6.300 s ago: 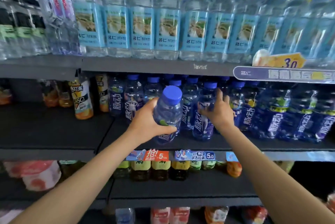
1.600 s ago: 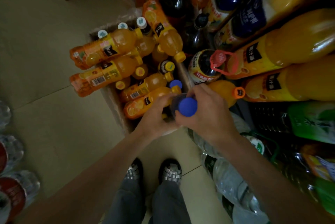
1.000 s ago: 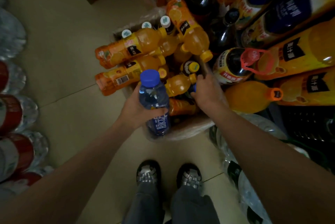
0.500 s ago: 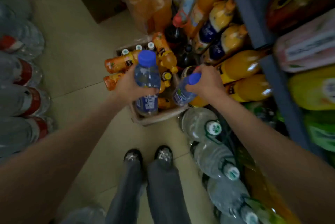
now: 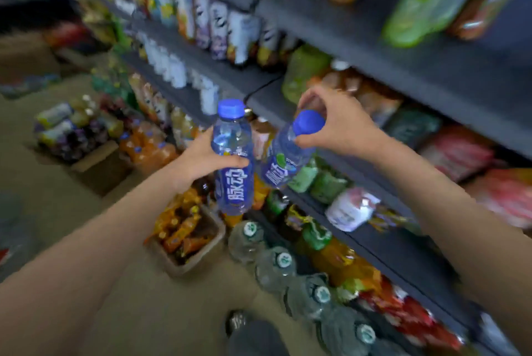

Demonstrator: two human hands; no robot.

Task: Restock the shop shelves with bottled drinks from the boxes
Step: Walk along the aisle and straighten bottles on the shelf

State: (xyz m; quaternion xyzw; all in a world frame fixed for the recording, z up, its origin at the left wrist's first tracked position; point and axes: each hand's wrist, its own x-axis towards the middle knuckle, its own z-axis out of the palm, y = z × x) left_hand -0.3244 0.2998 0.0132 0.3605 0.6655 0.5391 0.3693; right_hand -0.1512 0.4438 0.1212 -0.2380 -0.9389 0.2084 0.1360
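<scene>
The view has swung up from the floor since half a second ago; both arms have lifted from the box to shelf height. Nearest, at 6 o'clock, a dark shoe [image 5: 244, 327] stands on the tan floor [image 5: 86, 211]. The left hand [image 5: 201, 158] grips an upright clear plastic bottle with blue cap and blue label [image 5: 233, 160] round its middle. At 3 o'clock of it, the right hand [image 5: 334, 125] pinches the blue cap of a second, tilted bottle of the same kind [image 5: 283, 160]. Below, at 7 o'clock, the cardboard box of orange bottles [image 5: 187, 229]; beyond, blurred dark grey shelves [image 5: 345, 30].
</scene>
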